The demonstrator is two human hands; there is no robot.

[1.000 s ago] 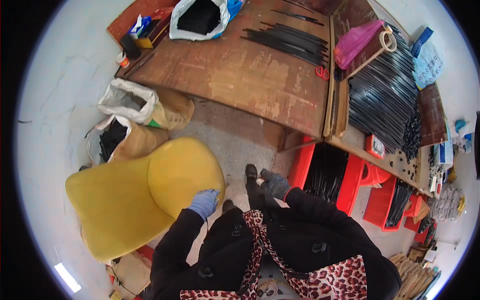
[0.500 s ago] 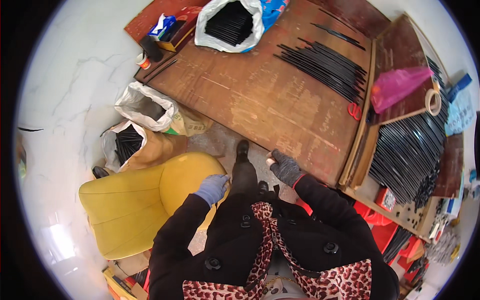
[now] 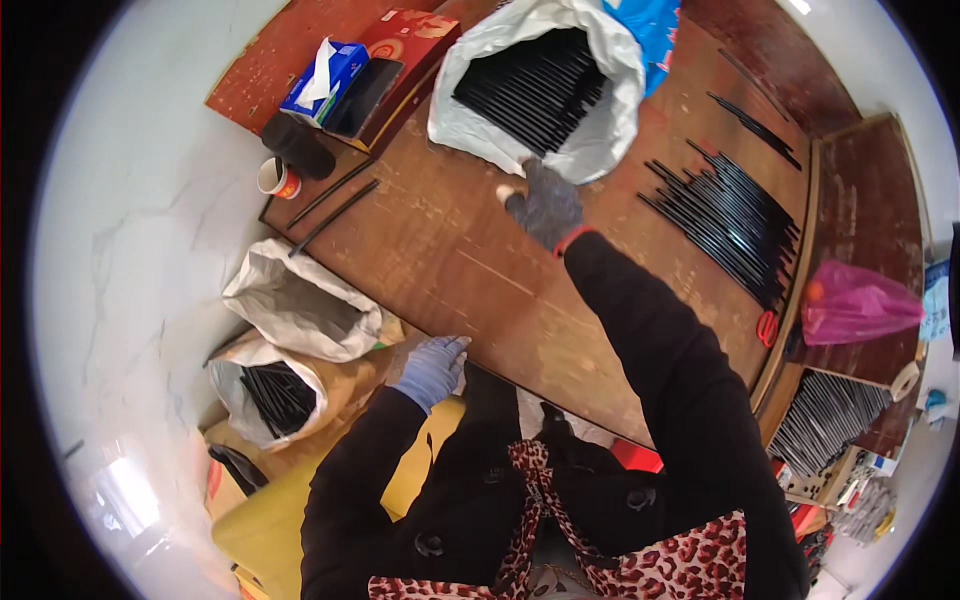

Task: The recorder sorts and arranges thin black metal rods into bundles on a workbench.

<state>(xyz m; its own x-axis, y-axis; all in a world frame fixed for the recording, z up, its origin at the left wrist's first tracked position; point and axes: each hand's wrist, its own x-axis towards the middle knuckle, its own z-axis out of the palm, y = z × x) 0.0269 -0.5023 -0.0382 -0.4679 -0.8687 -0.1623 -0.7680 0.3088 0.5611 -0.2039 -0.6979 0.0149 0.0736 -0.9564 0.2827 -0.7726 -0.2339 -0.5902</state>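
Observation:
My right hand [image 3: 547, 208], in a dark grey glove with bare fingertips, reaches across the brown wooden table [image 3: 470, 290]. Its fingers meet the near rim of a white woven bag [image 3: 465, 135], thumb held apart; no object shows in them. Thin black rods [image 3: 535, 90] fill the bag's mouth in a dense bundle. At the table's near edge rests my left hand [image 3: 430, 372], in a blue-grey glove, fingers laid toward the edge with nothing visible in them. To the right of the bag, more black rods [image 3: 725, 220] lie side by side on the table, near red-handled scissors [image 3: 767, 328].
Left on the table are a tissue box [image 3: 325, 85], a phone [image 3: 364, 97], a black cylinder [image 3: 298, 147] and a paper cup [image 3: 278, 179]. Two open sacks [image 3: 300, 300] stand below, beside a yellow chair [image 3: 265, 530]. A pink bag [image 3: 860, 303] sits at right.
My right hand has moved from the table's near edge forward to the white bag. My left hand has come up to the table edge. My view has shifted closer to the table.

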